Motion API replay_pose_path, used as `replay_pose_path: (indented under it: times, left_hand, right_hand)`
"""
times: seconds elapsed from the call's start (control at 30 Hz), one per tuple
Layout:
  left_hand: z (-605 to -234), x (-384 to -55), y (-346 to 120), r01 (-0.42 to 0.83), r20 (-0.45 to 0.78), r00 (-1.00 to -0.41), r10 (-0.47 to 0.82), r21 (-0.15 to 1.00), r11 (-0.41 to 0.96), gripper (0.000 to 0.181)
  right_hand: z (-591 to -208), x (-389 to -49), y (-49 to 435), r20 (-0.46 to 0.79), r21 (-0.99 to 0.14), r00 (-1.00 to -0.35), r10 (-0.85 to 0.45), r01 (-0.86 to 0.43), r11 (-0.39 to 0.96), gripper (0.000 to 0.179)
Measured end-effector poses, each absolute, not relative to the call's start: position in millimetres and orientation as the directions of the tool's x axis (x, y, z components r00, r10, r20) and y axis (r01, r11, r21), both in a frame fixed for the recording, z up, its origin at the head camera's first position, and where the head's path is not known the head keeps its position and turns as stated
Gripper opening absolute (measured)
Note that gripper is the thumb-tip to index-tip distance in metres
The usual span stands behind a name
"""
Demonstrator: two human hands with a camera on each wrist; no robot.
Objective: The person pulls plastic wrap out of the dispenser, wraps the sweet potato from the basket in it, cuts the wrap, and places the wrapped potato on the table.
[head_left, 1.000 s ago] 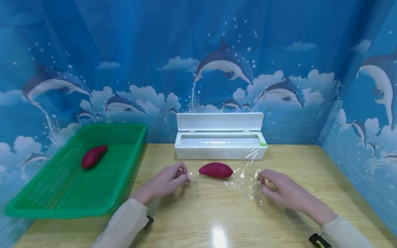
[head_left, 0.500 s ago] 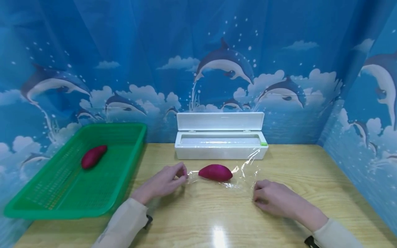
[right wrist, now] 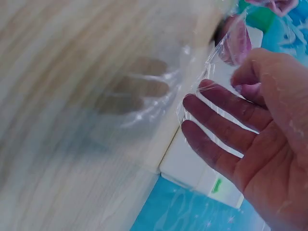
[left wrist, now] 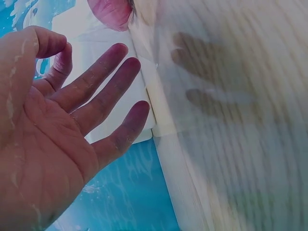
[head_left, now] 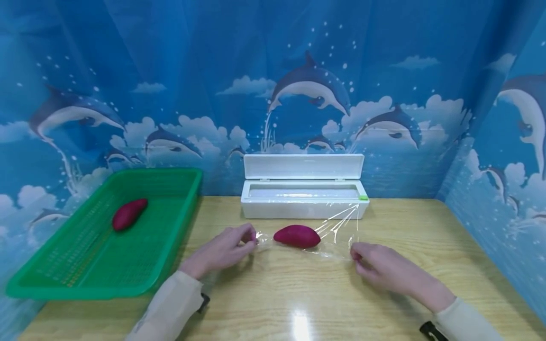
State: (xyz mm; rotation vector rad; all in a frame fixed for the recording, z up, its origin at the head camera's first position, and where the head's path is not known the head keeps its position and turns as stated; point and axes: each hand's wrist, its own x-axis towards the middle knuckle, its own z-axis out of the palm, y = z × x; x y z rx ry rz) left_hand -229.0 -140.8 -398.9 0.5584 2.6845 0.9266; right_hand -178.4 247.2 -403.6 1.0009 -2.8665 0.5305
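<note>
A dark red-purple sweet potato [head_left: 297, 236] lies on clear plastic wrap [head_left: 335, 231] on the table in the head view. Creased wrap runs from the sweet potato toward the right end of a white cling film box [head_left: 304, 209], its lid raised. At the left edge of the film, my left hand [head_left: 228, 248] pinches it between thumb and forefinger; the other fingers [left wrist: 108, 91] are spread in the left wrist view. My right hand [head_left: 381, 265] pinches the film's right side near the table, with its remaining fingers [right wrist: 216, 127] extended in the right wrist view.
A green plastic basket [head_left: 172, 237] stands at the left, holding another sweet potato [head_left: 130, 214]. Behind the wooden table [head_left: 273, 298] hangs a blue dolphin-print curtain [head_left: 213, 94], which also covers the right side.
My right hand has come nearer the table and slightly left, drawing the film's right side lower and tauter. My left hand has hardly moved, and the sweet potato stays nearly in place.
</note>
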Motion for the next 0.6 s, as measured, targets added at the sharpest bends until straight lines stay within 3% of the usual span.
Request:
replay_pose_path:
  times: [0.23,0.4,0.6]
  left_hand:
    - [-398.4,-237.6,-139.9,0.277,-0.09,-0.896,0.435,0.652,0.706,0.006]
    - [-400.2,-245.2,-139.8,0.289,-0.083,-0.881,0.466,0.686,0.668,0.008]
    - [-403.4,-257.6,-136.9,0.186,-0.152,-0.895,0.42,0.729,0.658,0.015]
  right_hand:
    - [-400.2,-193.1,252.9,0.247,-0.429,-0.8,-0.546,-0.596,0.679,0.012]
    - [-399.7,-201.5,253.0,0.224,-0.523,-0.859,-0.46,-0.504,0.687,0.007]
    - [-399.7,-210.7,252.3,0.171,-0.591,-0.911,-0.374,-0.399,0.701,0.003]
